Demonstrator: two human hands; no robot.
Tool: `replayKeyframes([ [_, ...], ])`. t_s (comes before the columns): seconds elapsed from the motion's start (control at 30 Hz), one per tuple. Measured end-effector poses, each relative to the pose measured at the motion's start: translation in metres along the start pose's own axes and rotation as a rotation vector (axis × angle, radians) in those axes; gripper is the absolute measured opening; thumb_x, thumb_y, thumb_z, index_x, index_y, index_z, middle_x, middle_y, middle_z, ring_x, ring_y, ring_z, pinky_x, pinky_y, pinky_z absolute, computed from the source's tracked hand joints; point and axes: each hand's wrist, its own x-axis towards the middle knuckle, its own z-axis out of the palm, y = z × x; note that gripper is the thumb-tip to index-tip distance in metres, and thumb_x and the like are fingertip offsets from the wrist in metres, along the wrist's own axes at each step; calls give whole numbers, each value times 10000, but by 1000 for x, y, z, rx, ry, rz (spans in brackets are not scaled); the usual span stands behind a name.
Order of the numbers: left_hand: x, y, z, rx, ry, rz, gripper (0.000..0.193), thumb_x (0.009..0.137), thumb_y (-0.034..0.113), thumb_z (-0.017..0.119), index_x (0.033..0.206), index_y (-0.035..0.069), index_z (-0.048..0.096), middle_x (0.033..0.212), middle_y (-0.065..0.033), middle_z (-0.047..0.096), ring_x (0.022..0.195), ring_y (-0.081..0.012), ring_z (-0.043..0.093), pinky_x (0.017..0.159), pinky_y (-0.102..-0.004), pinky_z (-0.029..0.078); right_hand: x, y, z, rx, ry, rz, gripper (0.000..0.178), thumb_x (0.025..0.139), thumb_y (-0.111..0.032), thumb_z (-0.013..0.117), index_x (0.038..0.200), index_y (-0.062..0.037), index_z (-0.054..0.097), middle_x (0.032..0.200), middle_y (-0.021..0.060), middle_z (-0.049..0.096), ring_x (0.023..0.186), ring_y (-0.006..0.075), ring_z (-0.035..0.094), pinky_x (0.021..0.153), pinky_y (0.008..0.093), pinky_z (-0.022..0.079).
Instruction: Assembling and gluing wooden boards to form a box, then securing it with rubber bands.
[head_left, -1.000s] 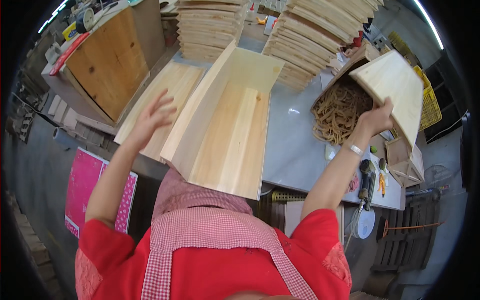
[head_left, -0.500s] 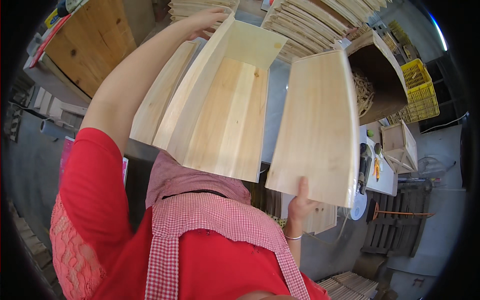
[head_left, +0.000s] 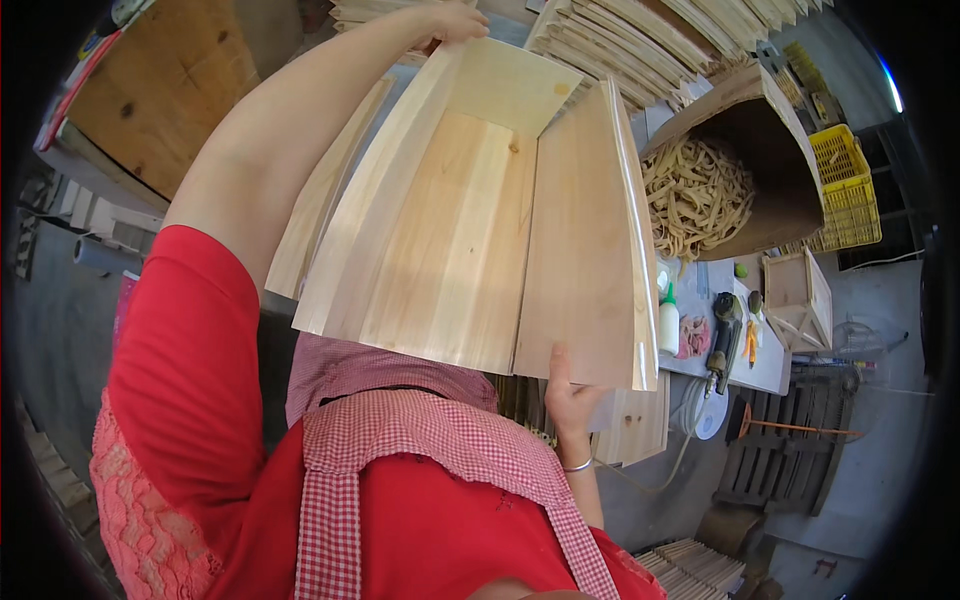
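In front of my body is a partly built wooden box [head_left: 450, 240] with a base, a left side wall and a far end panel; its near end has no panel. My left hand [head_left: 455, 22] reaches over and grips the box's far left corner. My right hand [head_left: 572, 402] holds a wide wooden board [head_left: 583, 250] by its near edge, thumb on the face and fingers hidden behind. The board leans outward along the right edge of the base and appears to touch it. Another board [head_left: 325, 200] lies left of the box.
At right, a cardboard box [head_left: 770, 150] lies open with thin wood strips [head_left: 695, 195]. Near it are a white glue bottle [head_left: 668, 320], a dark power tool [head_left: 722, 335] and a yellow crate [head_left: 845, 190]. Stacked wooden panels [head_left: 640, 45] stand at the back.
My right hand has brought the board leftward and tilted it against the base's right edge, where a gap was before. The strips and glue bottle have come into view. My left hand keeps its grip.
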Motion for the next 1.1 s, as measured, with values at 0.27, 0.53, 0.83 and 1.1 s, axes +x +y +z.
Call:
replayKeyframes([
  [0.27, 58, -56, 20, 393, 7, 179, 329, 908, 316, 569, 981, 37, 728, 952, -152, 723, 847, -290, 665, 791, -450, 524, -3, 0, 4, -56, -65, -98, 221, 871, -34, 682, 1069, 60, 656, 967, 181, 703, 880, 299, 686, 796, 356, 528],
  [0.53, 84, -77, 20, 503, -59, -80, 325, 860, 339, 610, 882, 43, 741, 944, -178, 717, 804, -320, 674, 782, -439, 530, -2, 9, 0, -92, -171, -105, 221, 874, -56, 683, 1061, 57, 653, 997, 181, 696, 909, 300, 675, 812, 362, 521],
  [0.83, 64, -32, 28, 310, -28, -28, 252, 828, 240, 618, 877, 22, 736, 877, -160, 712, 760, -286, 660, 747, -428, 531, -11, 7, -8, -166, -261, -53, 262, 888, -82, 674, 1104, 59, 632, 978, 202, 678, 878, 335, 664, 790, 390, 522],
  [1.1, 31, 27, -1, 61, -98, -429, 262, 857, 206, 700, 1092, 94, 733, 924, -59, 686, 813, -183, 616, 659, -365, 506, -4, -16, -5, -68, -286, -137, 250, 897, -66, 662, 1110, 60, 627, 996, 198, 677, 882, 336, 665, 781, 376, 526],
])
